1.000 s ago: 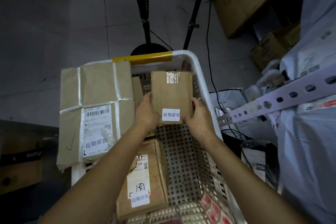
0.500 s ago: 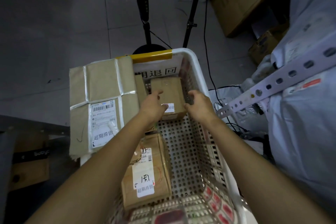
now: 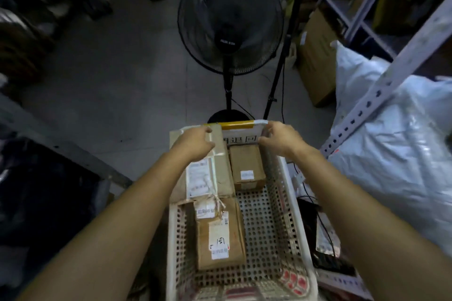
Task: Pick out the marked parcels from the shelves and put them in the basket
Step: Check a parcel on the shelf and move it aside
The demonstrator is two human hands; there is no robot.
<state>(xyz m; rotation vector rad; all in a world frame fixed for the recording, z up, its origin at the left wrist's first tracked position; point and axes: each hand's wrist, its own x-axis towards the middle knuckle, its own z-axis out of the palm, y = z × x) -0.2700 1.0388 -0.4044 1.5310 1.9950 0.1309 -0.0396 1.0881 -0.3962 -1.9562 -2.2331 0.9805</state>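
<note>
A white perforated basket (image 3: 301, 205) stands on the floor in front of me. A small brown box (image 3: 245, 164) with a white sticker lies loose at its far end. To the left of that box, a large flat taped parcel (image 3: 221, 173) leans over the basket's left side. A third labelled parcel (image 3: 220, 234) lies nearer to me. My left hand (image 3: 193, 142) rests on the far end of the large parcel, fingers curled over its edge. My right hand (image 3: 278, 137) grips the far right corner of the basket rim.
A black standing fan (image 3: 230, 24) and a tripod leg (image 3: 276, 76) stand just beyond the basket. White bagged parcels (image 3: 391, 142) and a perforated shelf upright (image 3: 381, 88) crowd the right. A cardboard box (image 3: 318, 56) stands at the back right. Dark clutter lies on the left.
Both hands let go of the small box, which now lies in the basket's far end. They moved forward to the far rim and the large parcel. The camera tilted up.
</note>
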